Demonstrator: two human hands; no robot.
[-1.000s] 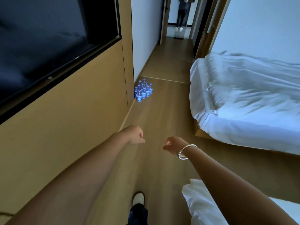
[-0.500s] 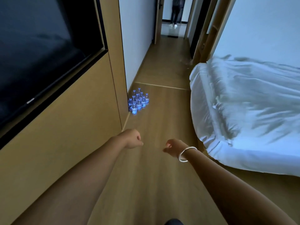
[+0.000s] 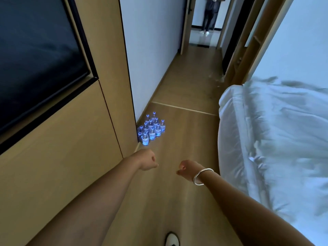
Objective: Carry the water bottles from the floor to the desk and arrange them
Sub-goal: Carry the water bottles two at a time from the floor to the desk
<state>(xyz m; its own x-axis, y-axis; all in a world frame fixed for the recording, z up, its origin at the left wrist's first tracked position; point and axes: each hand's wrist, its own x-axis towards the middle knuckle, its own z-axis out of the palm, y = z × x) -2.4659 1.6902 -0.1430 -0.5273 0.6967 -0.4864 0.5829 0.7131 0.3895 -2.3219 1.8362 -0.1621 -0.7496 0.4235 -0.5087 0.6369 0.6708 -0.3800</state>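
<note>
The bottles (image 3: 151,129) stand upright on the floor (image 3: 184,132), packed close in a small cluster of rows at the corner where the wood panel (image 3: 58,157) meets the white wall (image 3: 149,50). Each bottle has a pale cap and a label that glows blue. The nearest one stands at the foot of the panel's edge, and the rest stand behind it along the wall.

Both arms reach forward over the floor, short of the cluster. The left hand (image 3: 147,161) is just below the nearest bottle in the view and apart from it; its fingers are curled under into a loose fist and its grip holds nothing. The right hand (image 3: 187,168) is beside the left one with a gap between them, fingers curled in as well, grip narrow and holding nothing. A silver bangle (image 3: 202,176) circles the right wrist.

A dark screen (image 3: 35,55) is set into the panel on the left. On the right a bed (image 3: 275,139) with rumpled white bedding runs along the floor, well apart from the bottles. At the bottom edge a shoe (image 3: 172,239) with a light toe shows on the floor. Beyond the bottles the floor runs into a narrow hall, where a person (image 3: 210,15) in dark clothes and white shoes stands in a doorway.
</note>
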